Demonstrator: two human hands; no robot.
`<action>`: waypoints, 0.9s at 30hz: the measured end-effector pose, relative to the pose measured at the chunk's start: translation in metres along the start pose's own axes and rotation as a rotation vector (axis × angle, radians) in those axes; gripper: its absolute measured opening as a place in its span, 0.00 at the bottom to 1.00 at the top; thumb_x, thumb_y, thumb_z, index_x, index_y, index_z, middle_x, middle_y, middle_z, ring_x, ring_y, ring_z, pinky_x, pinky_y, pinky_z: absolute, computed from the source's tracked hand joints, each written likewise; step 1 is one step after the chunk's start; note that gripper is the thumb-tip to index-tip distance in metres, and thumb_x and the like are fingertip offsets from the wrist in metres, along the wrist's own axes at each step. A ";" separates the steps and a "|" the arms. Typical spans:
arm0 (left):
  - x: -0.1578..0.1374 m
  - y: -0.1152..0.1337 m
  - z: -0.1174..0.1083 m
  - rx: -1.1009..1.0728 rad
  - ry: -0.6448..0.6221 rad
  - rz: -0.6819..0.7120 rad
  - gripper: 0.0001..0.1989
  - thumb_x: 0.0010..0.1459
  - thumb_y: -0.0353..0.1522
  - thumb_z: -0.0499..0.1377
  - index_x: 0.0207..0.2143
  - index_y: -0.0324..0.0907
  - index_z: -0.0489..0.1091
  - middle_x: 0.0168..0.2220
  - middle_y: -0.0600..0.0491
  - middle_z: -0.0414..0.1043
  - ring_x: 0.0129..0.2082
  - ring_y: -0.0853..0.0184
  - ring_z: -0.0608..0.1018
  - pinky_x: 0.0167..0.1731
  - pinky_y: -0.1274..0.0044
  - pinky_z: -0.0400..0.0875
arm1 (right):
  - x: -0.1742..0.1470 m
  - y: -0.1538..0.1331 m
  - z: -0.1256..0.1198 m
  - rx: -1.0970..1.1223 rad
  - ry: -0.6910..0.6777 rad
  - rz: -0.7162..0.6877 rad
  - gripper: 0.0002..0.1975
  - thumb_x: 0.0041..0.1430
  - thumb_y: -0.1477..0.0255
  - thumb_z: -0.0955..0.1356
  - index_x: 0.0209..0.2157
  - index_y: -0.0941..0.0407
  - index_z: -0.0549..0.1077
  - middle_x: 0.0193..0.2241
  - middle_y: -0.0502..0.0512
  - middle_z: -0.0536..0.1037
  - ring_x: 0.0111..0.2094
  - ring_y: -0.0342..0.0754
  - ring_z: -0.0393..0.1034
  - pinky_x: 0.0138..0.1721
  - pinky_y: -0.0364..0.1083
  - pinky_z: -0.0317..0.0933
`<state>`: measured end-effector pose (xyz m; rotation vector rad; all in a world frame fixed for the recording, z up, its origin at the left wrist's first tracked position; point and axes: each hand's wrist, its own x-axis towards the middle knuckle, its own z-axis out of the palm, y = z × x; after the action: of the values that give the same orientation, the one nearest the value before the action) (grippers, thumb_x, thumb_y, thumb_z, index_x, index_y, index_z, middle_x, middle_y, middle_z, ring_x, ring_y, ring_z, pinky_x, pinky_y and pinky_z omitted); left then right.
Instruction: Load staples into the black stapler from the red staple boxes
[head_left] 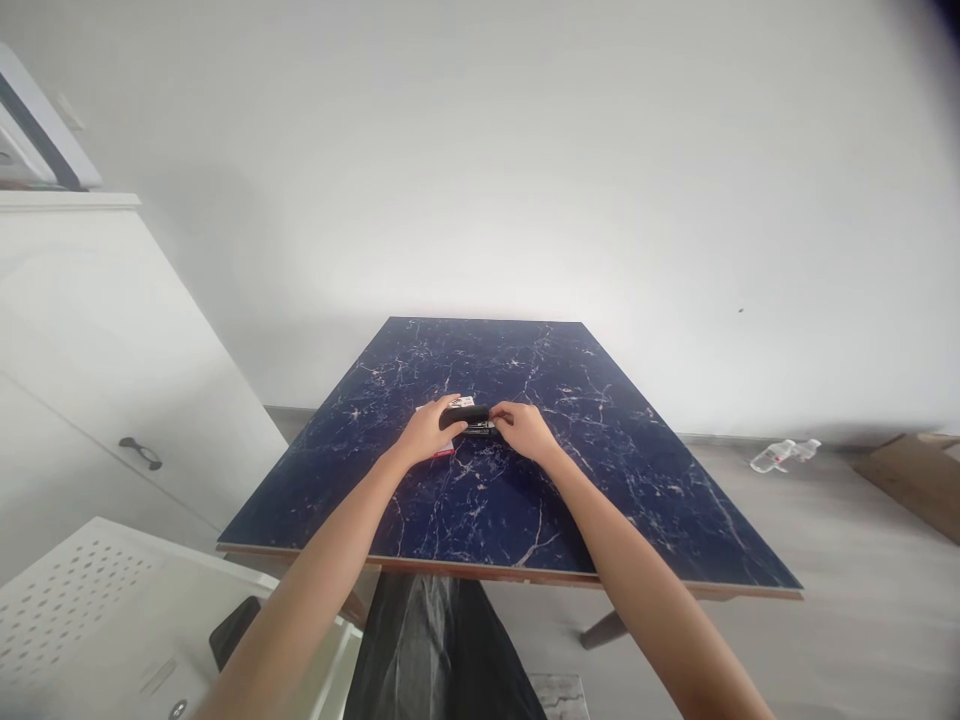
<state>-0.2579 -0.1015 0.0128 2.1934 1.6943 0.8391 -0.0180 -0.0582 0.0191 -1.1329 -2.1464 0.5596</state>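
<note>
A black stapler (pixel 474 414) lies crosswise over the middle of the blue table (pixel 480 520), its top arm and metal lower part showing a gap between them. My left hand (pixel 431 432) is closed around its left end. At the right end, my right hand (pixel 523 430) has its thumb and fingers pinched together against the stapler; whatever small thing they may hold is hidden. Partly under my left hand is a flat white and red packet (pixel 444 451), and a white printed piece (pixel 463 402) shows just behind the stapler.
A white cabinet (pixel 90 330) with a dark handle stands on the left, near a white perforated panel (pixel 71 590). Behind the table rises a plain wall (pixel 480 160). Clear plastic bottles (pixel 772 457) and a cardboard box (pixel 915 485) are on the floor to the right.
</note>
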 end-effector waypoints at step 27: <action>0.002 0.000 0.000 0.041 -0.023 0.033 0.29 0.64 0.48 0.55 0.63 0.46 0.64 0.56 0.44 0.73 0.54 0.52 0.76 0.51 0.64 0.72 | -0.001 0.008 -0.010 0.070 -0.114 0.033 0.09 0.56 0.74 0.71 0.39 0.51 0.79 0.40 0.50 0.83 0.41 0.48 0.76 0.47 0.46 0.66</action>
<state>-0.2579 -0.0999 0.0135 2.2551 1.6832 0.7908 -0.0058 -0.0538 0.0206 -1.1238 -2.1901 0.7241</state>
